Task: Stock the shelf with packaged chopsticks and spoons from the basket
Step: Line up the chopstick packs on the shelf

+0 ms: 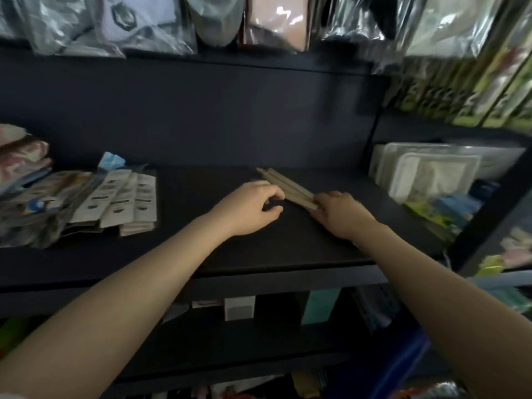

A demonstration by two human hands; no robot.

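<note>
Both bare forearms reach forward and slightly inward from the lower corners of the view, palms turned down. The left hand (250, 207) is loosely curled, its fingers (275, 194) bent down and inward with the thumb tucked beneath them. The right hand (341, 216) lies a little farther to the right and apart from the left, knuckles up, fingers folded forward and down; what its fingertips do is hidden.

Dark shelving unit (288, 280) with a dark back panel (201, 116), dimly lit. Bagged goods (149, 21) line the board above; carded packets (115, 200) lie at left; a neighbouring bay at right holds clear plastic packs (426, 171). Small boxes (239, 308) stand below.
</note>
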